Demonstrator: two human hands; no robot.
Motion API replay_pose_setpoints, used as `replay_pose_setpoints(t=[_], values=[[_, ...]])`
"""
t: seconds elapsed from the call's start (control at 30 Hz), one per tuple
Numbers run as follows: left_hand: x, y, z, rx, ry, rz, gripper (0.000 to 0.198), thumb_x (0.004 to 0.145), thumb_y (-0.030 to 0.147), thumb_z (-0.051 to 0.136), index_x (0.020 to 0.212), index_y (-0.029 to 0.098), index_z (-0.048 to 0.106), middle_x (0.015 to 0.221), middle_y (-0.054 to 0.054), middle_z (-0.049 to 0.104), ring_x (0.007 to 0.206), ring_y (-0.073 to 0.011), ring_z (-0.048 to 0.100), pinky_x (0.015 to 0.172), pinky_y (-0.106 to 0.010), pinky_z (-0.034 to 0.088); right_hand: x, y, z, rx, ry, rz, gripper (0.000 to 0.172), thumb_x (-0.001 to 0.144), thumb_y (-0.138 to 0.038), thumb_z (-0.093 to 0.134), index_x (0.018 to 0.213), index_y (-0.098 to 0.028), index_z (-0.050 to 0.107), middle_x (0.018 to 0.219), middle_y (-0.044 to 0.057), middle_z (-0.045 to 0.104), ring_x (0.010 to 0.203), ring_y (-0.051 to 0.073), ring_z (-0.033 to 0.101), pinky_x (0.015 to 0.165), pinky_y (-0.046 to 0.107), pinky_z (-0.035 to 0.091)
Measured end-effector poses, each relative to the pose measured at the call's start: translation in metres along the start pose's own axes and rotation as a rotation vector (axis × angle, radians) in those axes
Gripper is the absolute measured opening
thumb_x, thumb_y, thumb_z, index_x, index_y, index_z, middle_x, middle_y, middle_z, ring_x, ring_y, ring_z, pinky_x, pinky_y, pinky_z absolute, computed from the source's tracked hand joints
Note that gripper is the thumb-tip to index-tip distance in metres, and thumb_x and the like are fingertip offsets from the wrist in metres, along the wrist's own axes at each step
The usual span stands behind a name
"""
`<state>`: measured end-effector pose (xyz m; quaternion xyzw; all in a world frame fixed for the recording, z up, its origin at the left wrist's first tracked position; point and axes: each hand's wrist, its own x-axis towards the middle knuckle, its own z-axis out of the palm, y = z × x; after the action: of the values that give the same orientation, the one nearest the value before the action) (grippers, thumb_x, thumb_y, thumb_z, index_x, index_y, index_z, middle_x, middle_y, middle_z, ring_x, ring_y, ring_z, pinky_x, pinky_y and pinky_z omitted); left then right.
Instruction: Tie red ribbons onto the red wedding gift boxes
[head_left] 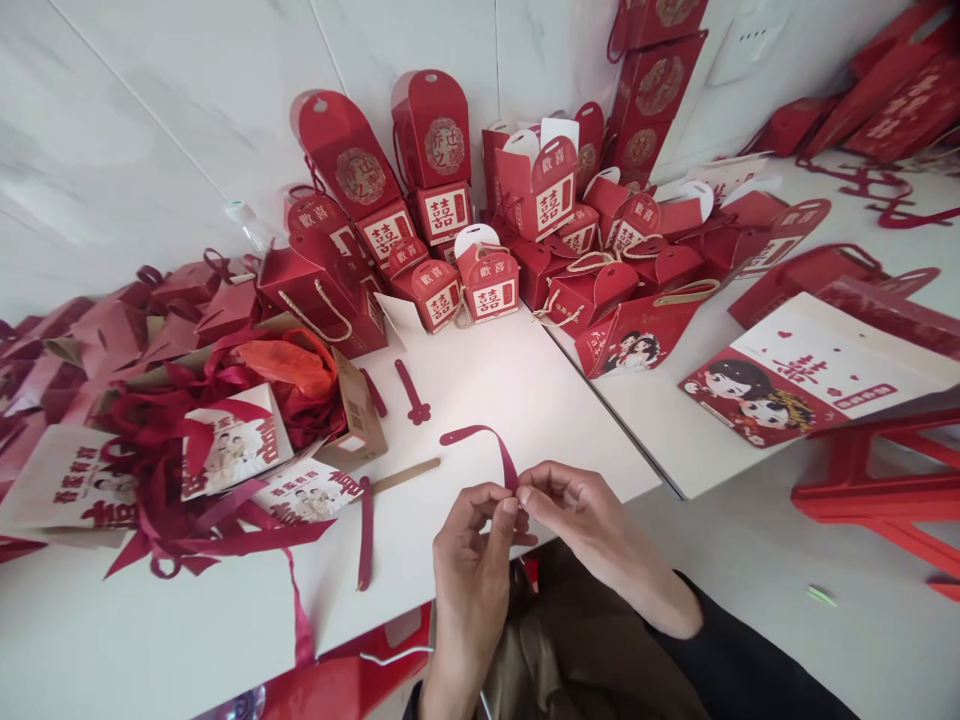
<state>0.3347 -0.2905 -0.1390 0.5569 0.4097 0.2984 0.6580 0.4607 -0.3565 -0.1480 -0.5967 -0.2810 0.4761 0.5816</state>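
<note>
A dark red strap (491, 437) with a rounded, holed end curves up from between my fingers over the table's front edge. My left hand (478, 545) pinches its lower end between thumb and forefinger. Right beside it, my right hand (574, 510) pinches at the same end, fingertips touching the left ones. The exact spot they grip is partly hidden by the fingers. On the white table (487, 370) to the left lie another red strap (365, 535), a tan strip (406, 474) and a short red strap with a flower-shaped end (412, 392).
Red gift boxes (487, 280) stand in rows along the wall. At left, a cardboard box (358, 400) overflows with red ribbons, with white printed bags around it. A printed bag (780, 385) lies on the right table. Red stools (885, 490) stand at right and below the table.
</note>
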Motion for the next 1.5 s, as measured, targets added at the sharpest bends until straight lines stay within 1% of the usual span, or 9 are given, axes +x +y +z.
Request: replay_pose_setpoints(t=[0.4,0.5,0.6,0.7,0.83,1.13,1.23,1.33,1.5], values=[[0.014,-0.004,-0.015,-0.205,-0.209,-0.194,0.033,0.09,0.048,0.072,0.093,0.018,0.061,0.065,0.004,0.063,0.058,-0.011,0.062,0.055,-0.024,0.061,-0.008,-0.004,0.01,-0.011,-0.003,-0.06,0.025,0.1,-0.043,0.062,0.089,-0.021,0.066,0.073,-0.001,0.063,0.072,0.016,0.057,0.066,0.027,0.051],[0.015,0.0,-0.018,-0.344,-0.223,-0.257,0.034,0.087,0.047,0.075,0.09,0.018,0.059,0.061,0.004,0.062,0.052,-0.0092,0.06,0.051,-0.021,0.059,-0.008,-0.001,0.007,0.05,-0.049,-0.044,0.023,0.101,-0.044,0.063,0.106,-0.022,0.066,0.081,-0.001,0.065,0.075,0.016,0.062,0.07,0.029,0.055],[0.016,0.004,-0.02,-0.473,-0.289,-0.325,0.035,0.083,0.045,0.081,0.086,0.017,0.059,0.056,0.005,0.059,0.046,-0.0081,0.055,0.043,-0.018,0.055,-0.005,0.0,0.004,0.154,-0.182,-0.048,0.037,0.097,-0.046,0.068,0.124,-0.021,0.06,0.085,0.0,0.067,0.073,0.017,0.066,0.07,0.034,0.058],[0.016,0.004,-0.021,-0.535,-0.371,-0.406,0.034,0.082,0.042,0.082,0.083,0.016,0.06,0.054,0.004,0.06,0.043,-0.0081,0.056,0.041,-0.018,0.055,-0.002,-0.002,0.004,0.367,-0.343,-0.075,0.03,0.099,-0.043,0.068,0.116,-0.02,0.06,0.08,-0.001,0.066,0.066,0.017,0.066,0.063,0.036,0.058],[0.014,0.003,-0.02,-0.555,-0.376,-0.452,0.031,0.084,0.04,0.081,0.087,0.016,0.062,0.057,0.003,0.064,0.046,-0.0079,0.06,0.045,-0.017,0.057,-0.003,-0.001,0.007,0.451,-0.323,-0.085,0.014,0.101,-0.032,0.068,0.098,-0.02,0.059,0.077,-0.002,0.064,0.062,0.015,0.064,0.061,0.034,0.057],[0.009,0.005,-0.019,-0.376,-0.321,-0.309,0.029,0.088,0.042,0.077,0.092,0.017,0.064,0.062,0.003,0.064,0.055,-0.0094,0.06,0.051,-0.022,0.06,-0.004,-0.001,0.002,0.388,-0.24,-0.061,0.02,0.098,-0.038,0.07,0.098,-0.02,0.062,0.076,-0.001,0.065,0.065,0.015,0.062,0.06,0.031,0.056],[0.007,0.004,-0.016,-0.215,-0.206,-0.149,0.027,0.09,0.043,0.074,0.09,0.017,0.066,0.065,0.003,0.064,0.058,-0.0097,0.061,0.056,-0.023,0.062,-0.003,-0.002,-0.001,0.329,-0.17,-0.043,0.021,0.097,-0.038,0.073,0.103,-0.019,0.066,0.084,-0.001,0.067,0.079,0.013,0.063,0.073,0.027,0.053],[0.004,0.001,-0.012,-0.115,-0.089,-0.007,0.024,0.091,0.041,0.073,0.09,0.017,0.068,0.068,0.003,0.065,0.059,-0.0093,0.062,0.056,-0.021,0.06,-0.002,0.0,0.0,0.29,-0.152,-0.016,0.024,0.095,-0.04,0.075,0.102,-0.018,0.069,0.085,-0.001,0.065,0.078,0.012,0.059,0.071,0.025,0.051],[0.002,-0.004,-0.009,-0.072,-0.045,0.02,0.021,0.092,0.04,0.072,0.092,0.019,0.07,0.071,0.002,0.067,0.058,-0.0094,0.064,0.054,-0.02,0.06,-0.004,0.006,0.0,0.242,-0.117,-0.011,0.021,0.093,-0.039,0.077,0.099,-0.02,0.071,0.085,-0.002,0.063,0.08,0.013,0.059,0.071,0.025,0.05]])
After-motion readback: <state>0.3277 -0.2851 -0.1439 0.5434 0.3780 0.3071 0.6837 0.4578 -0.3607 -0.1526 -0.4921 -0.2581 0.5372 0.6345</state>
